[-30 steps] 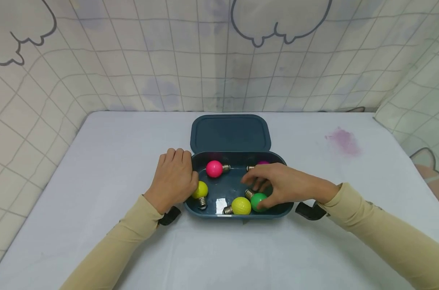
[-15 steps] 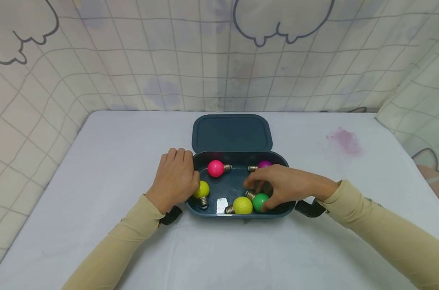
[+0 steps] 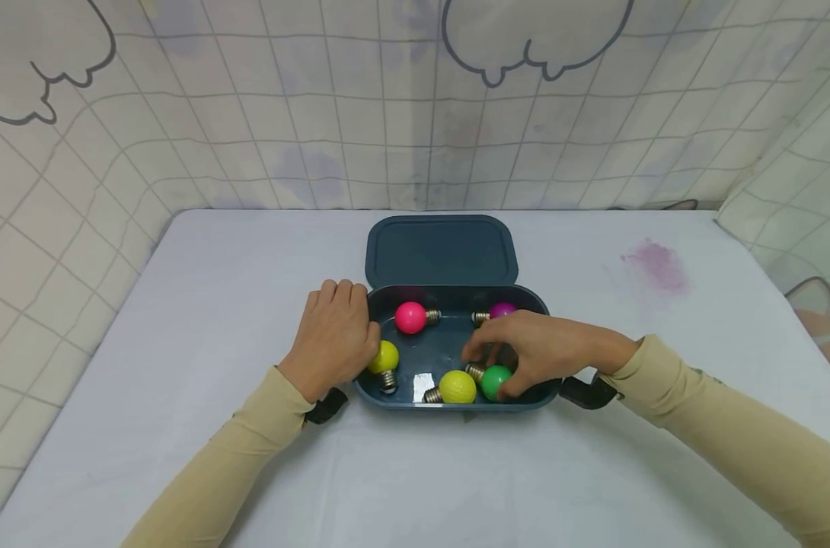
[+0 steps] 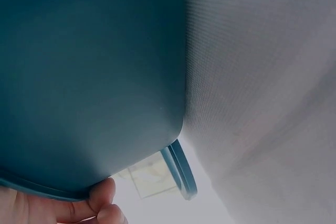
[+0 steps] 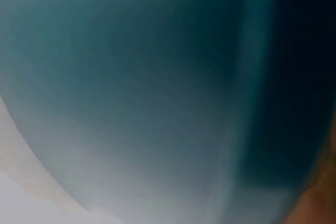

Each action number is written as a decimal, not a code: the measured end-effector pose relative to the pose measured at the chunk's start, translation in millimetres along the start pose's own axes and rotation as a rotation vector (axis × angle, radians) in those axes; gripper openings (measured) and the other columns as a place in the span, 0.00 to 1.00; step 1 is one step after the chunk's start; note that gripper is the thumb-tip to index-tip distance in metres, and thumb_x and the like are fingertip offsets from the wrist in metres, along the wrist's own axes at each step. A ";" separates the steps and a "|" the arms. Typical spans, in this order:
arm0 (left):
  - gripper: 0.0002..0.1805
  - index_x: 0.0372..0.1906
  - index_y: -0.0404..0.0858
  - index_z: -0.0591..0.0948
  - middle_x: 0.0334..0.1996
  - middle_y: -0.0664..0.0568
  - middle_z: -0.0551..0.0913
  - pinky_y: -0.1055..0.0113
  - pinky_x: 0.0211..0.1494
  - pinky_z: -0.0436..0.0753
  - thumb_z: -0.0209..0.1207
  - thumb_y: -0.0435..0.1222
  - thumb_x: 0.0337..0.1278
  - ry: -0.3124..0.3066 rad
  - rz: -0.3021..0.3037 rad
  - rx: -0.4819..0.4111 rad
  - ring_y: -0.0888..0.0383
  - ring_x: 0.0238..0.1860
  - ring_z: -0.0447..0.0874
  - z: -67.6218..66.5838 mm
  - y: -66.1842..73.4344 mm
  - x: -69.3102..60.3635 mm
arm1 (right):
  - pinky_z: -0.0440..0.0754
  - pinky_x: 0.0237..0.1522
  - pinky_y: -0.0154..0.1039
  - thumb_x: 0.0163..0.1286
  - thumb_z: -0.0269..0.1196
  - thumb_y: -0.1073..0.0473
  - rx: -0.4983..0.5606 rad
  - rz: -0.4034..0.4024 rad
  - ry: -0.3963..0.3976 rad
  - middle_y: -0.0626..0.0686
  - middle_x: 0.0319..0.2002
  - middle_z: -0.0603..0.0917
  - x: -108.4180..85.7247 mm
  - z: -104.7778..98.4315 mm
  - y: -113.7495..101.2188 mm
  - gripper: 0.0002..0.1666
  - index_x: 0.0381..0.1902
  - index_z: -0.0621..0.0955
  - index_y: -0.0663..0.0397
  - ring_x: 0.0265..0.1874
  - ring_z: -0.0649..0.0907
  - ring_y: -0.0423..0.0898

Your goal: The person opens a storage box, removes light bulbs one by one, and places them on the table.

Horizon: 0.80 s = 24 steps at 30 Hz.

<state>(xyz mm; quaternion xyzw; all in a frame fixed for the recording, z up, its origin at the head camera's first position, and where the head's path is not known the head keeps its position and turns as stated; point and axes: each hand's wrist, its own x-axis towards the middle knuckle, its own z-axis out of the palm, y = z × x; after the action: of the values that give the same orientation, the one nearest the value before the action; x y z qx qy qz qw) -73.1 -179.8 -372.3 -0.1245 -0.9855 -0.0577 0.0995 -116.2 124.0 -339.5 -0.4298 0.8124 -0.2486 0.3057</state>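
Observation:
In the head view, the left hand grips the left rim of a dark blue box; in the left wrist view its fingertips press against the box's outer wall. Below its thumb lies a yellow bulb. The right hand reaches over the right end of the box, fingers bent and spread, its thumb touching a green bulb. Whether other fingers touch it is hidden. Beside it lies another yellow bulb. The right wrist view is blurred, with a bit of hand at its right edge.
A pink bulb and a purple bulb lie along the back of the box. The dark blue lid lies flat behind it on the white table. A patterned cloth hangs behind.
The right fingers have closed in slightly, and the green bulb has turned a little. More of the purple bulb shows. The left hand keeps its grip on the rim.

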 end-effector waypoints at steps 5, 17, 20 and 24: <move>0.14 0.43 0.31 0.75 0.34 0.43 0.75 0.55 0.45 0.71 0.51 0.39 0.62 -0.003 0.002 -0.004 0.47 0.41 0.69 0.4 0.3 0.9 | 0.85 0.52 0.35 0.58 0.71 0.62 0.003 -0.001 0.012 0.50 0.57 0.85 -1.7 -1.1 -0.5 0.28 0.59 0.82 0.52 0.47 0.86 0.39; 0.13 0.42 0.31 0.75 0.34 0.42 0.75 0.56 0.44 0.70 0.52 0.38 0.62 0.020 0.014 -0.007 0.47 0.40 0.69 0.2 0.0 0.6 | 0.86 0.54 0.36 0.56 0.69 0.65 0.008 -0.016 0.062 0.45 0.55 0.83 -4.2 -2.5 -3.1 0.29 0.59 0.83 0.46 0.46 0.85 0.38; 0.13 0.41 0.31 0.74 0.33 0.43 0.75 0.56 0.43 0.69 0.52 0.38 0.62 0.022 0.016 -0.007 0.47 0.40 0.69 0.5 -0.3 0.3 | 0.86 0.54 0.35 0.57 0.69 0.65 0.025 -0.022 0.070 0.45 0.54 0.82 -5.2 -3.0 -4.1 0.29 0.58 0.83 0.45 0.45 0.85 0.38; 0.12 0.40 0.31 0.74 0.33 0.43 0.75 0.56 0.42 0.69 0.52 0.38 0.62 0.026 0.016 -0.008 0.47 0.39 0.68 0.4 -0.5 -0.5 | 0.85 0.56 0.35 0.58 0.69 0.65 0.078 -0.032 0.073 0.46 0.55 0.81 -7.1 -3.5 -5.8 0.28 0.59 0.83 0.44 0.46 0.85 0.39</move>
<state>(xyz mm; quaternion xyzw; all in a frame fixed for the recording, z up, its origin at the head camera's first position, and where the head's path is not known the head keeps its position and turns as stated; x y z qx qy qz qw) -72.8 -180.3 -372.8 -0.1322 -0.9828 -0.0626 0.1125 -112.3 127.6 -331.1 -0.4214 0.8057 -0.3003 0.2883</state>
